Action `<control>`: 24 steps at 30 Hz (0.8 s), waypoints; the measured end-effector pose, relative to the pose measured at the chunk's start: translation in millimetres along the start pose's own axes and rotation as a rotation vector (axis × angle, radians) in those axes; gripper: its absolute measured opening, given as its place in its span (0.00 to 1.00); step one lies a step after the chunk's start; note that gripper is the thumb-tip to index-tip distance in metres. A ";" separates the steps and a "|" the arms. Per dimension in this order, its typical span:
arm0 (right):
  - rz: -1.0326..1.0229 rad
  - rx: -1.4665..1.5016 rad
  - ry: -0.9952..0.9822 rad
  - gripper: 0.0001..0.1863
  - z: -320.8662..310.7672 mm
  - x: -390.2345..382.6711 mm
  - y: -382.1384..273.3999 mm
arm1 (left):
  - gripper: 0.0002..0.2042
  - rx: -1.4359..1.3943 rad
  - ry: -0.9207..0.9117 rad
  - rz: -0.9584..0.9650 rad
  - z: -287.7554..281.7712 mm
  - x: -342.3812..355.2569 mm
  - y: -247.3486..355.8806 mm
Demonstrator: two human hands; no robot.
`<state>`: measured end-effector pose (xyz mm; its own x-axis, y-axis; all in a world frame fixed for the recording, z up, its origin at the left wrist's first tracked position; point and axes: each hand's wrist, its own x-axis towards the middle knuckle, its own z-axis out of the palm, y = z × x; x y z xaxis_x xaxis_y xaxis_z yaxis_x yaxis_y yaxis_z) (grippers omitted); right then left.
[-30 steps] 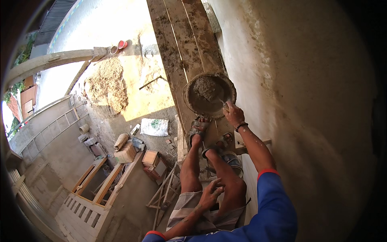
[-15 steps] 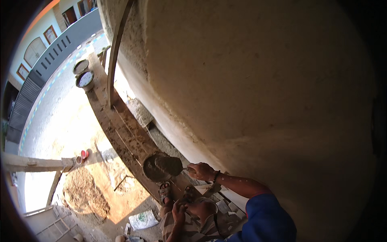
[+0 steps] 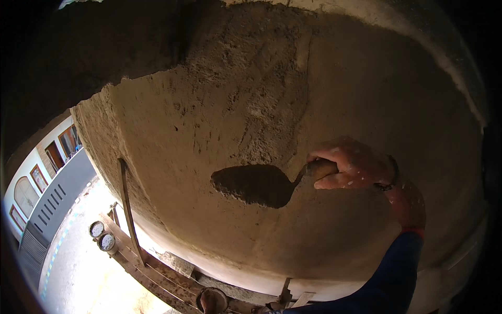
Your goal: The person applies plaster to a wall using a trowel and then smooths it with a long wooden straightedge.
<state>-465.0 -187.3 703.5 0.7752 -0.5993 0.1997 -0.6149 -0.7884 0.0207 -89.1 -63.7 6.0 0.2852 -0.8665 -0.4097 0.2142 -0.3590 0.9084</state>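
Trowel (image 3: 253, 184) with a dark leaf-shaped blade, a bent neck and a short rounded handle is up in front of the curved-looking, tan plastered wall (image 3: 376, 225), just below a rough, grainy brown-grey patch (image 3: 256, 110). Can't tell if the blade's actually touching. The right hand (image 3: 355, 163), splashed with pale spots, is clamped round the handle, blade pointing left, dark band (image 3: 395, 172) on the wrist. As for the left hand, can't tell what it's doing or holding. Down below there's a round dark bucket (image 3: 226, 302) on the muddy brown wooden planks (image 3: 162, 282), with two round pale-filled buckets (image 3: 107, 242) further along.
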 end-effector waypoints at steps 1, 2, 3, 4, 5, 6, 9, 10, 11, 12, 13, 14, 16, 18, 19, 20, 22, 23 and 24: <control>0.004 -0.050 0.016 0.22 -32.3 -7.8 -13.3 | 0.20 -0.029 -0.044 -0.001 22.2 3.8 3.6; 0.010 -0.063 0.008 0.22 -56.7 -11.5 -23.0 | 0.20 -0.043 -0.060 0.002 36.2 6.4 6.3; 0.008 0.068 -0.007 0.24 -67.7 -14.6 -18.2 | 0.20 -0.026 -0.014 0.013 22.5 7.5 19.3; 0.000 0.203 -0.030 0.27 -67.9 -13.7 -6.2 | 0.22 0.017 0.062 0.028 7.5 4.4 30.8; 0.048 0.136 -0.060 0.27 -94.6 -15.7 -29.4 | 0.22 -0.021 -0.017 0.025 47.9 5.4 27.6; 0.024 0.226 -0.055 0.28 -94.6 -15.2 -24.0 | 0.23 -0.075 -0.015 -0.006 43.4 3.1 30.5; 0.127 0.594 -0.100 0.30 -77.7 4.9 26.3 | 0.24 -0.114 -0.025 -0.058 23.9 3.7 38.8; 0.272 0.349 0.102 0.30 -87.9 14.1 43.4 | 0.24 -0.114 -0.078 -0.106 32.5 -3.7 29.3; 0.406 0.095 0.297 0.30 -103.2 17.8 57.7 | 0.23 -0.111 -0.134 -0.159 42.7 -17.3 16.8; 0.388 0.047 0.489 0.30 -121.2 14.3 72.4 | 0.22 -0.005 -0.121 -0.171 41.6 -18.4 15.1; 0.370 0.004 0.683 0.31 -137.4 4.9 81.4 | 0.22 -0.010 -0.101 -0.168 32.8 -22.6 12.9; 0.380 0.000 0.734 0.31 -149.4 -3.7 79.1 | 0.20 0.012 -0.055 -0.173 20.5 -29.4 4.0; 0.400 -0.020 0.767 0.32 -161.9 -6.9 59.0 | 0.14 0.105 -0.006 -0.135 6.5 -41.9 -13.0; 0.489 0.017 0.663 0.34 -148.9 -11.9 44.4 | 0.13 0.133 -0.051 -0.253 -13.6 -50.8 -18.8; 0.499 0.012 0.650 0.34 -135.4 -15.0 40.2 | 0.13 0.153 -0.098 -0.354 -17.8 -53.5 -20.3; 0.556 -0.016 0.589 0.34 -111.1 -24.6 46.3 | 0.13 0.117 -0.050 -0.354 -0.4 -69.8 -8.5; 0.422 0.018 0.506 0.32 -52.1 -27.6 48.0 | 0.14 0.123 0.057 -0.352 -47.5 -71.3 -18.3; 0.153 -0.059 0.422 0.29 -15.5 -21.6 55.2 | 0.15 0.121 0.140 -0.351 -67.9 -70.2 -24.6; 0.233 0.065 0.148 0.25 14.1 -23.4 45.4 | 0.17 0.133 0.137 -0.434 -62.8 -72.8 -23.0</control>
<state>-509.0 -211.0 685.9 0.5818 -0.7423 0.3325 -0.7597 -0.6419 -0.1040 -56.1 29.4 9.8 0.3185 -0.5757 -0.7531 0.2218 -0.7271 0.6497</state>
